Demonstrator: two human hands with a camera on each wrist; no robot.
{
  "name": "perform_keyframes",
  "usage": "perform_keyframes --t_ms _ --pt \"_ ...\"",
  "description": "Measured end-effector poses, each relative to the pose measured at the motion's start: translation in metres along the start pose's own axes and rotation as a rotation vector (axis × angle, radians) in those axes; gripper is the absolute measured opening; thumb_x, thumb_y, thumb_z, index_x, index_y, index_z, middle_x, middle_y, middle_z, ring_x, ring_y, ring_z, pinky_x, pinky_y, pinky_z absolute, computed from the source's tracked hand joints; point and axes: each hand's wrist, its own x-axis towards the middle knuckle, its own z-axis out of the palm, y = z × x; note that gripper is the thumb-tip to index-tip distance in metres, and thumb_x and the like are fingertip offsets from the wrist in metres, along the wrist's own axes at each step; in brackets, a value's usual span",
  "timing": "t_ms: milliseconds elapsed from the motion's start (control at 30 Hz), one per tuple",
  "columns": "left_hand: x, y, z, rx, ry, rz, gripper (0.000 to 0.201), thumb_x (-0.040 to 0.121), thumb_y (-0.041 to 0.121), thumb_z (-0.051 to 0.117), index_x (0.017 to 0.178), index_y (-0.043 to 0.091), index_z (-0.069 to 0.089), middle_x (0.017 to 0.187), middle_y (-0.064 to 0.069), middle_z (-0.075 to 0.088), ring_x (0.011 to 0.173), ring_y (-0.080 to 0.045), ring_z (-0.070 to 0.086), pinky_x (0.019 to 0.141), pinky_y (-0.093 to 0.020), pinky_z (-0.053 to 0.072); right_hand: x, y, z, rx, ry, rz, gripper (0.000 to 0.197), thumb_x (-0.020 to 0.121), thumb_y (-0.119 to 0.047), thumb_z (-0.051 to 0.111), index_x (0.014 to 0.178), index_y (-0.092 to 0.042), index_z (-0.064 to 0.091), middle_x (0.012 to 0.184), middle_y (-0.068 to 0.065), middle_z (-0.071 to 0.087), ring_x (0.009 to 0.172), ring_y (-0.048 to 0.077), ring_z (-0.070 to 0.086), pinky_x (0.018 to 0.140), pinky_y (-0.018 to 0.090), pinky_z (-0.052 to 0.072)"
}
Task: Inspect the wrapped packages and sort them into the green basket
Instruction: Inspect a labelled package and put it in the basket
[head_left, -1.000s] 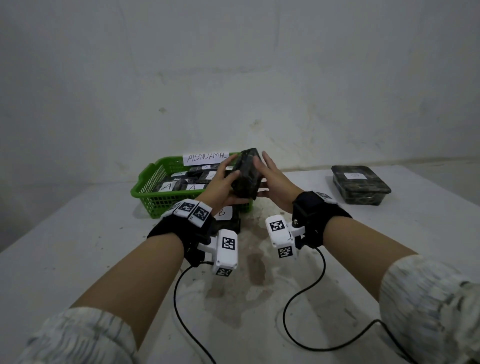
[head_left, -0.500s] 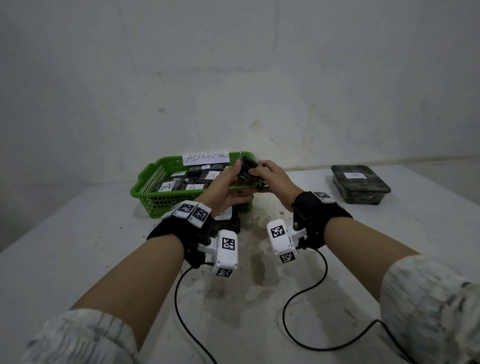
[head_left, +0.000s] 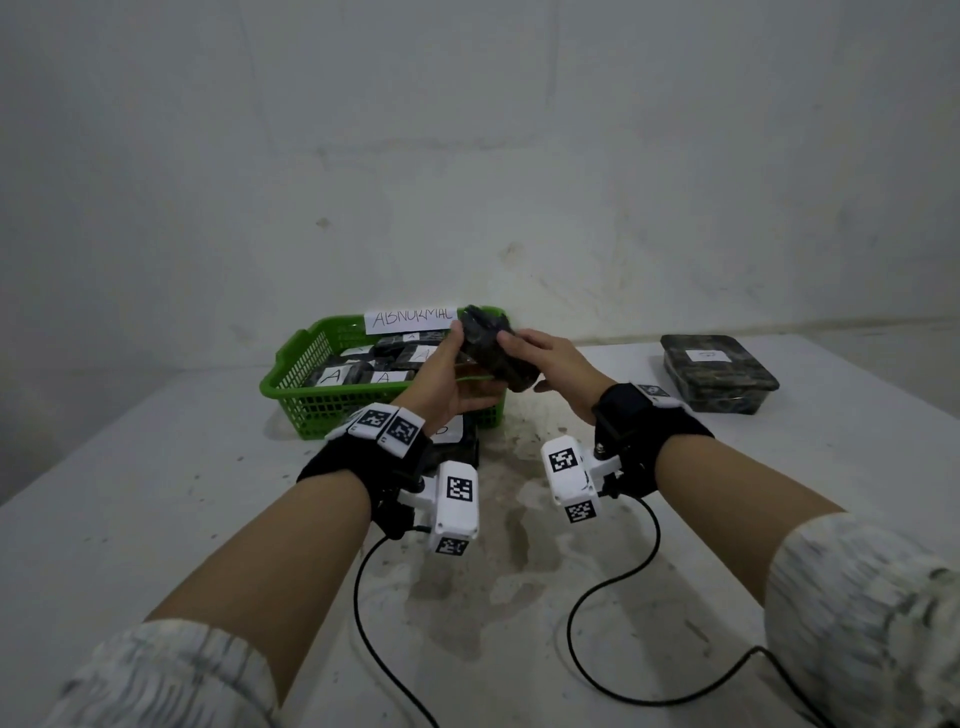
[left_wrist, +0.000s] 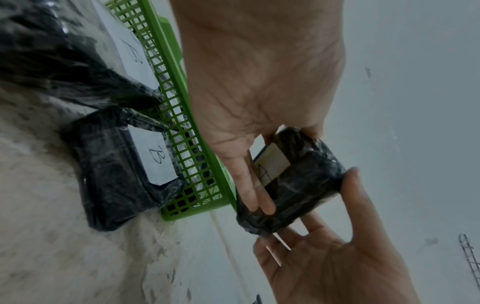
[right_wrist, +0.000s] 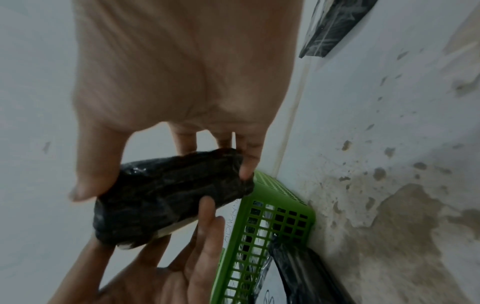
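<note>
A dark wrapped package (head_left: 493, 351) hangs tilted in the air over the near right corner of the green basket (head_left: 291, 364). My left hand (head_left: 441, 379) holds it from the left, thumb and fingers on opposite faces. My right hand (head_left: 550, 358) grips its right end. In the left wrist view the package (left_wrist: 298, 185) shows a white label (left_wrist: 272, 164) facing my left palm. In the right wrist view my right thumb and fingers clamp the package (right_wrist: 168, 191) while the left hand's fingers (right_wrist: 205, 218) touch its underside. Several packages labelled A (head_left: 332, 375) lie in the basket.
A paper sign reading ABNORMAL (head_left: 410, 319) stands on the basket's far rim. Two wrapped packages labelled B (left_wrist: 116, 174) lie on the table against the basket's front wall. A dark lidded container (head_left: 719, 371) sits at the right. Wrist cables (head_left: 613, 597) trail over the stained white table.
The package stood upright between my hands, was then turned flat and lower, and now sits tilted and a little higher. Both hands stayed over the basket's right corner.
</note>
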Motion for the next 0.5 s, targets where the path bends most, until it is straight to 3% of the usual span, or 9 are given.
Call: perform_keyframes --t_ms 67,133,233,300,400,500 --pt "0.0 0.0 -0.001 -0.017 0.006 -0.005 0.06 0.094 0.061 0.019 0.109 0.019 0.058 0.099 -0.012 0.064 0.086 -0.026 0.064 0.075 -0.037 0.054 0.001 0.001 -0.001 -0.016 0.038 -0.038 0.037 0.092 -0.039 0.058 0.124 -0.021 0.061 0.087 -0.011 0.064 0.068 0.005 0.052 0.058 0.021 0.032" --pt "0.0 0.001 -0.001 0.019 -0.002 -0.015 0.061 0.092 0.063 0.019 0.101 0.018 0.059 0.085 -0.007 0.063 0.071 -0.02 0.062 0.069 -0.035 0.056 0.003 0.004 -0.003 -0.005 0.059 -0.039 0.032 0.09 -0.039 0.061 0.116 -0.02 0.064 0.079 -0.009 0.062 0.062 0.007 0.048 0.053 0.021 0.029" --pt "0.0 0.001 -0.003 0.243 0.042 0.006 0.044 0.094 0.056 0.034 0.088 0.019 0.057 0.065 0.002 0.055 0.051 -0.011 0.05 0.051 -0.024 0.05 0.003 0.002 -0.001 0.048 0.113 0.007 0.033 0.09 -0.047 0.058 0.093 -0.015 0.059 0.071 0.0 0.055 0.054 0.013 0.043 0.05 0.024 0.028" --pt "0.005 -0.002 -0.004 0.386 0.088 0.048 0.033 0.095 0.048 0.044 0.083 0.019 0.054 0.064 0.003 0.048 0.049 -0.01 0.044 0.044 -0.02 0.042 0.003 0.001 0.003 0.136 0.12 0.032 0.037 0.092 -0.05 0.053 0.092 -0.014 0.049 0.067 0.003 0.051 0.047 0.015 0.042 0.046 0.024 0.028" --pt "0.01 -0.004 -0.004 0.333 0.171 0.015 0.033 0.096 0.043 0.044 0.081 0.015 0.051 0.065 0.0 0.047 0.05 -0.012 0.045 0.046 -0.023 0.048 0.0 -0.002 0.01 0.216 0.091 0.039 0.039 0.095 -0.052 0.046 0.103 -0.015 0.037 0.08 0.007 0.058 0.044 0.02 0.049 0.044 0.026 0.034" --pt "0.011 -0.002 -0.005 0.138 0.22 -0.028 0.031 0.098 0.038 0.043 0.083 0.014 0.057 0.075 -0.005 0.059 0.059 -0.017 0.056 0.053 -0.029 0.052 -0.004 -0.008 0.014 0.325 -0.029 0.056 0.04 0.095 -0.041 0.052 0.124 -0.018 0.037 0.103 0.008 0.058 0.053 0.025 0.057 0.047 0.028 0.045"
